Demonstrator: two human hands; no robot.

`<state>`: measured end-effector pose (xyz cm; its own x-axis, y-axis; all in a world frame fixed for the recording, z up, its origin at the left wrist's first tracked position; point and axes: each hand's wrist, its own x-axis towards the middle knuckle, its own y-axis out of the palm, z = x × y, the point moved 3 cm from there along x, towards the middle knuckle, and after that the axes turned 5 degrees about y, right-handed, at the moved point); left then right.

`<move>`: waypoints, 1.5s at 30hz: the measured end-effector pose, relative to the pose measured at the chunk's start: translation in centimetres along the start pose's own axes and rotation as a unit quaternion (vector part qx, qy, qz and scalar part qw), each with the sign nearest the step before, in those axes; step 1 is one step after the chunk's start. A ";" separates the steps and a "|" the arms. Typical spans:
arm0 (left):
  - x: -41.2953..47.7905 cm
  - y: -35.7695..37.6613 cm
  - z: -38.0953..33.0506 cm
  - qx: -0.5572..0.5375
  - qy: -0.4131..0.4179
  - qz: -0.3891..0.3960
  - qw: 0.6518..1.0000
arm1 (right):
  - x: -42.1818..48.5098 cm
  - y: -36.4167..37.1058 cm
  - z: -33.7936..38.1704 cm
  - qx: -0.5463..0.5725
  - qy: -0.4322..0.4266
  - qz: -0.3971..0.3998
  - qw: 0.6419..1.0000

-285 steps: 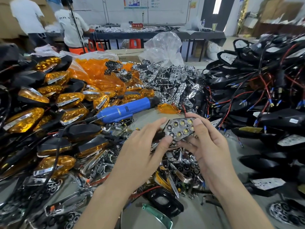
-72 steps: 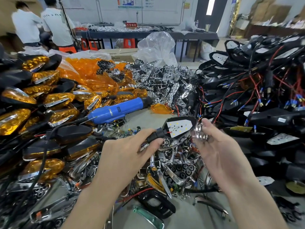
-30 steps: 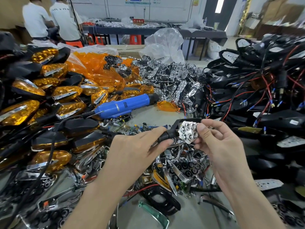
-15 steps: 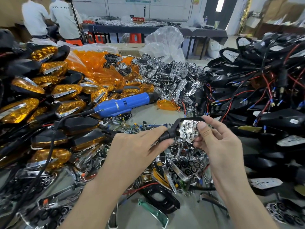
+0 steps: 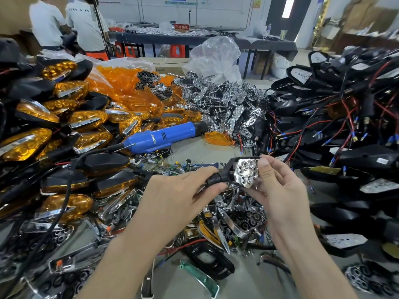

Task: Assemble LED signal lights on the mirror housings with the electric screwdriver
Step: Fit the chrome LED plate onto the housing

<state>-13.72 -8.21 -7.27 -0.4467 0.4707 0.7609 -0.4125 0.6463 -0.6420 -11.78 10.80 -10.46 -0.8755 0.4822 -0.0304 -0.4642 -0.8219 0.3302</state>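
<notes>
My left hand (image 5: 177, 195) grips the ribbed black stem of a black signal-light housing (image 5: 225, 172) held above the table's middle. My right hand (image 5: 278, 190) pinches a chrome honeycomb reflector (image 5: 246, 171) against the open face of that housing, thumb on its right edge, fingers under it. The blue electric screwdriver (image 5: 164, 137) lies on the table beyond my left hand, its black cord trailing left. Neither hand touches it.
Finished amber-lens lights (image 5: 32, 143) are piled at the left. Loose amber lenses (image 5: 125, 89) and chrome reflectors (image 5: 218, 102) are heaped at the back. Black housings with red wires (image 5: 345, 130) fill the right. Loose chrome trim (image 5: 233, 223) lies under my hands. Two people (image 5: 67, 22) stand far left.
The housing came up in my left hand, and my right hand brought the chrome reflector onto its face. Over the last second the hands barely moved.
</notes>
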 end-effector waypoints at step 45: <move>0.0 1.2 -0.3 -0.172 -0.192 0.161 0.953 | -1.4 1.8 -0.6 -0.021 -0.084 0.041 0.995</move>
<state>-14.01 -7.23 -8.01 -0.7908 0.4658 0.3971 0.0495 0.6953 -0.7170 -11.49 8.46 -10.43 -0.8776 0.4538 0.1542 -0.4001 -0.8708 0.2857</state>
